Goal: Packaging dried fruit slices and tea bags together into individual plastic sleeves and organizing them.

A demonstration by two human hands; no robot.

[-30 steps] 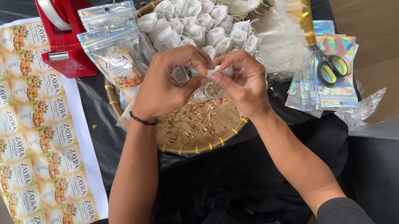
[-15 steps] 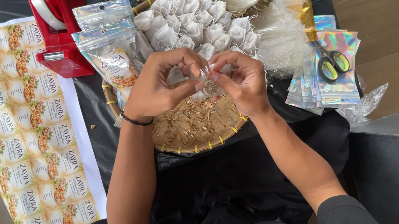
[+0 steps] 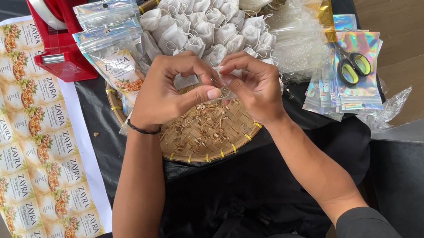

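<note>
Hands: I saw left hand (image 3: pixel 163 95) and right hand (image 3: pixel 257 87) pinched together on a small white sachet (image 3: pixel 219 76) | Place: above the woven tray (image 3: pixel 215 141), before the sachet pile (image 3: pixel 209 24) | Advice: I judged short, firm fingertip grips over the tray best.

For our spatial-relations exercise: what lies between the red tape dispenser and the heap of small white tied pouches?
In the head view, clear printed zip pouches stand between the red tape dispenser and the white tied pouches, leaning on the woven tray's rim.
</note>
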